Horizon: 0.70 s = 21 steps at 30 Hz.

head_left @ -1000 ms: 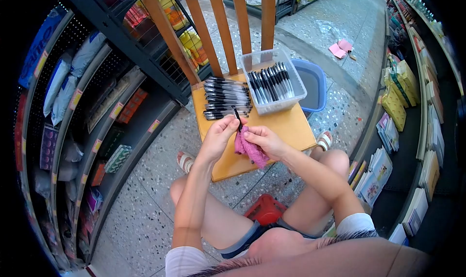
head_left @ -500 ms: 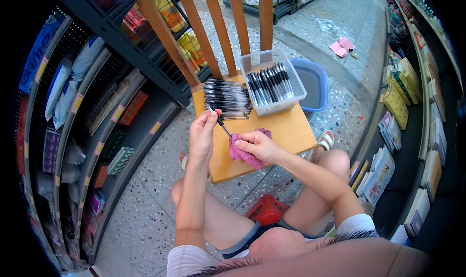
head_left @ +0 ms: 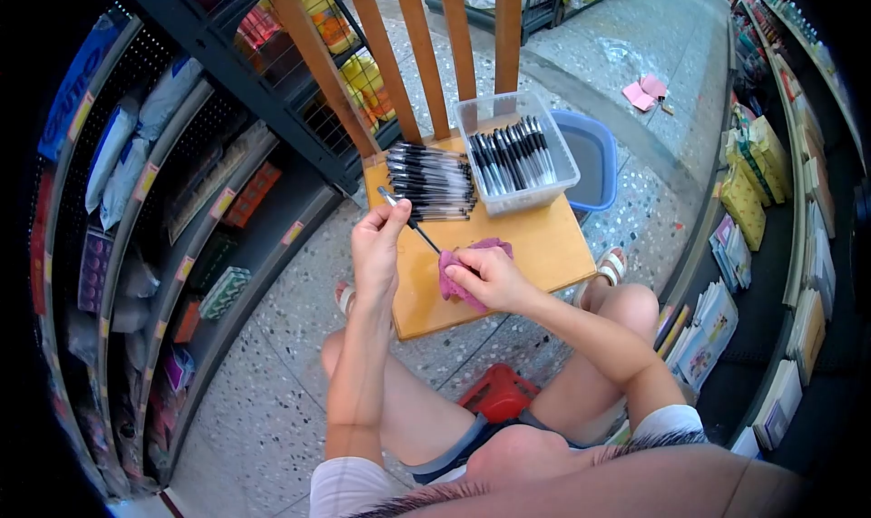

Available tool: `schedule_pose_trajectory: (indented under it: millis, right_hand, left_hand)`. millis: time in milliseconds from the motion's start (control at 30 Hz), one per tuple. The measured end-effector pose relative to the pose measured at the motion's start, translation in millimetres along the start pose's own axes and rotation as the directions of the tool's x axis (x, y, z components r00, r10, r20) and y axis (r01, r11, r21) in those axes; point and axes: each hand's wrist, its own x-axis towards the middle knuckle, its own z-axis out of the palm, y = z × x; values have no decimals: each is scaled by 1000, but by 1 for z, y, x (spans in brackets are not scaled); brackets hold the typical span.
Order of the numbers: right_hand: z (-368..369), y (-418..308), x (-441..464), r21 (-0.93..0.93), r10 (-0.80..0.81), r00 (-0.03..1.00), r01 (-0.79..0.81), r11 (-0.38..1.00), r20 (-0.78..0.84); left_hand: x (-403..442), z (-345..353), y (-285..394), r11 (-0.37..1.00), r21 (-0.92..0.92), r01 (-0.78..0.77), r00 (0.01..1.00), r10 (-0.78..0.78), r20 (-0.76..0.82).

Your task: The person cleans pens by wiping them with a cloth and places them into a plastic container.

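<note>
Between my hands is a pen (head_left: 420,230) with a dark barrel, slanting down to the right. Its upper end is pinched in the thumb and fingers of my left hand (head_left: 376,250). My right hand (head_left: 497,280) is closed on a crumpled pink cloth (head_left: 451,289), and the pen's lower end meets the cloth there. Both hands are above the yellow wooden chair seat (head_left: 549,246). Just beyond my left hand lies a pile of black-and-clear pens (head_left: 431,180). Beside the pile, a clear plastic box (head_left: 535,198) holds several more pens (head_left: 510,158).
A blue basin (head_left: 611,160) with greyish liquid stands on the floor behind the chair. Wooden slats (head_left: 422,55) rise at the seat's far edge. Stocked shelves line the left (head_left: 172,219) and right (head_left: 789,273). Pink paper (head_left: 645,92) lies on the floor.
My right hand and the cloth have moved slightly right, and a little more of the pen shows between my hands. The left hand keeps its pinch. The whole view has shifted slightly.
</note>
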Motion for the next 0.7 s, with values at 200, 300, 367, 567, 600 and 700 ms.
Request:
schedule_pose_trajectory:
  millis: [200,300,367,567,600,700]
  right_hand:
    - [1,1,-3,-148,-77,996,68,987,-54]
    - [4,12,-5,105,60,998,-60,993,-3]
    - [4,15,-7,296,147,988,-155,943,50]
    - [-6,15,-9,354,171,973,-218,910,157]
    - [-6,13,-9,350,170,971,-219,911,165]
    - [-6,9,-10,350,179,972,-223,910,152]
  left_hand:
    - [-1,-3,0,988,149,32,999,-35,20]
    - [2,-1,1,993,75,86,989,-94,111]
    - [-1,3,7,992,21,125,976,-127,176]
    - [-3,0,7,991,81,110,952,-128,279]
    - [-3,0,6,993,69,97,953,-112,281]
    - [-2,-1,2,996,43,77,965,-86,249]
